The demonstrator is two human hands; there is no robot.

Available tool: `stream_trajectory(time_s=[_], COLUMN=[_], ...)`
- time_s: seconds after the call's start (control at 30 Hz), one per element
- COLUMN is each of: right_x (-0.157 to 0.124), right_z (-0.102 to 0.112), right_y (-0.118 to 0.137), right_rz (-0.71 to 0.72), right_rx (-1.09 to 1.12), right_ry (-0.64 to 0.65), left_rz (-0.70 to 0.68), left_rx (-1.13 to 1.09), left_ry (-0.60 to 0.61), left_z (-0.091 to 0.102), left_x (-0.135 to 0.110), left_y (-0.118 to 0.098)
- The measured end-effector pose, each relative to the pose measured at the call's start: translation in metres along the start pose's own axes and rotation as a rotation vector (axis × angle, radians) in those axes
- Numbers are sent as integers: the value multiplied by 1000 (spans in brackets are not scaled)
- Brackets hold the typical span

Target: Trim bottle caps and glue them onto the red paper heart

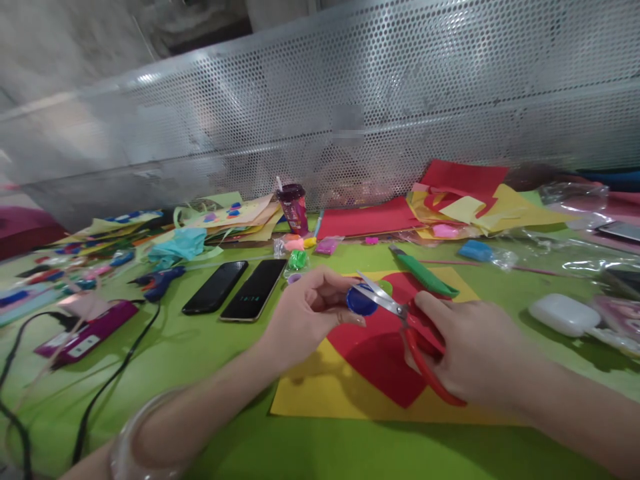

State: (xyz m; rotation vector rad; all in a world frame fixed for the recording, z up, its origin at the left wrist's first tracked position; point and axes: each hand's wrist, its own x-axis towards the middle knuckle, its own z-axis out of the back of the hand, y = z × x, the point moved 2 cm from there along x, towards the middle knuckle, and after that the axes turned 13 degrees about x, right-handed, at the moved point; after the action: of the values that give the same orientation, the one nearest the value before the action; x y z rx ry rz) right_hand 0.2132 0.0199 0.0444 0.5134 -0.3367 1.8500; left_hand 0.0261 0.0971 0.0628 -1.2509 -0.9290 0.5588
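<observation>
Between the thumb and fingers of my left hand (313,310) is a small round dark blue piece (361,301); its material is hard to make out. My right hand (475,347) grips red-handled scissors (417,350) by the loops. Their blades are parted and reach across the blue piece. Below both hands lies a red paper heart (380,363) on a yellow sheet (320,393), partly covered by the hands and scissors. A green-handled cutter (425,272) rests on the sheet's far side, and a light green round piece (385,287) shows just behind the blades.
Two phones (215,287) lie left of my hands, near a glue gun (159,280) and a purple power strip (87,333) with black cords. A drink cup (293,208) stands at the back beside stacked coloured paper (370,217). To the right is a white earbud case (564,315).
</observation>
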Motion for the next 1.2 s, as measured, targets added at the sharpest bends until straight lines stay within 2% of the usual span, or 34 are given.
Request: stream_trajectory(time_s=[0.2,0.4,0.6,0.83,0.97,1.07,1.2], right_x=[-3,-3,-1,1,-1,0,1], right_z=[-2,-4,2,0,-1,0,3], right_y=[4,4,5,6,6,5,4], right_rz=[-25,19,45,-32,-38,-69,-34], right_rx=[-71,-145,-106,-107,-145,-106,-101], right_ry=[14,-71,-19,-27,-52,3,28], left_rz=[17,48,38,34,24,10,24], left_rx=[-34,-51,-61,11,61,88,122], left_ry=[7,27,26,-10,23,49,72], left_z=[-2,-2,-2,-2,-2,-3,-3], left_x=[0,-3,-3,1,0,-2,-3], left_y=[1,1,0,2,2,2,1])
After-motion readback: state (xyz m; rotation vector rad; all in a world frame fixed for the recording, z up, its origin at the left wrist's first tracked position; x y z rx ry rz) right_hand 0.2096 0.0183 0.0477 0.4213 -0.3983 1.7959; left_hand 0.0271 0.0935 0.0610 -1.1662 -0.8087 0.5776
